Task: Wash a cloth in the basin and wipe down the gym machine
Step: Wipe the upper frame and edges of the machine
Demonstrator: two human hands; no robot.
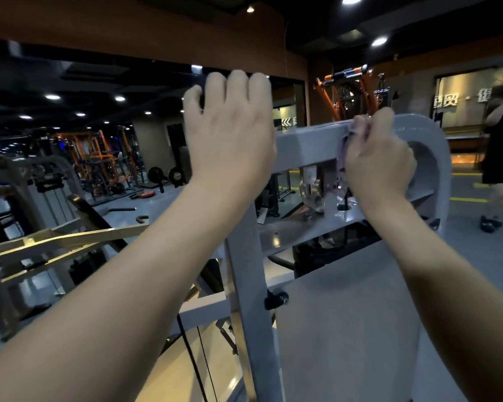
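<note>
A pale grey gym machine (pixel 308 143) fills the middle of the head view, with a top crossbar and an upright post (pixel 250 274). My right hand (pixel 378 161) grips a small purple cloth (pixel 349 137) and presses it against the top crossbar near its rounded right end. My left hand (pixel 230 132) is raised at the left end of the same crossbar, fingers curled over its top; whether they clasp the bar is hidden behind the hand. No basin is in view.
A mirror wall on the left reflects orange racks (pixel 99 158) and weight plates. A person in dark clothes (pixel 500 146) stands at the far right. Grey floor with yellow lines (pixel 471 200) lies beyond the machine. A black cable (pixel 189 355) hangs below.
</note>
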